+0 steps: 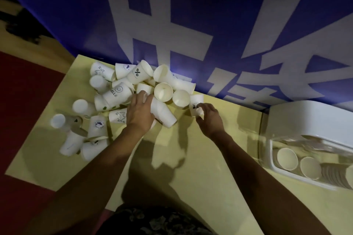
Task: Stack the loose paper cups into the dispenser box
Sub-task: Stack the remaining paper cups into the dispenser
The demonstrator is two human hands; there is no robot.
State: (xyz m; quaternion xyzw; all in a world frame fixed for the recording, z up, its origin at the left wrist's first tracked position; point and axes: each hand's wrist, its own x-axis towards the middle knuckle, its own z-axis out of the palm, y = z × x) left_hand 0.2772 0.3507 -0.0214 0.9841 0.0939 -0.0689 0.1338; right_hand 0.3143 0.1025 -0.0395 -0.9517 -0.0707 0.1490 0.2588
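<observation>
A heap of loose white paper cups (122, 91), some printed, lies on the yellow table (210, 158) at its far left. My left hand (140, 112) rests on a cup lying on its side (165, 115), fingers wrapped over its base. My right hand (210, 116) pinches a small printed cup (195, 105) at the heap's right edge. The dispenser box (298, 120), white with a clear front, lies at the far right; two stacked rows of cups (298, 162) show their open mouths inside.
A blue banner with large white characters (172, 25) hangs behind the table's back edge. Red floor (23, 120) borders the table on the left. Crumpled brown paper pieces (76, 126) lie among the left cups. Shadows of my arms fall across the table's middle.
</observation>
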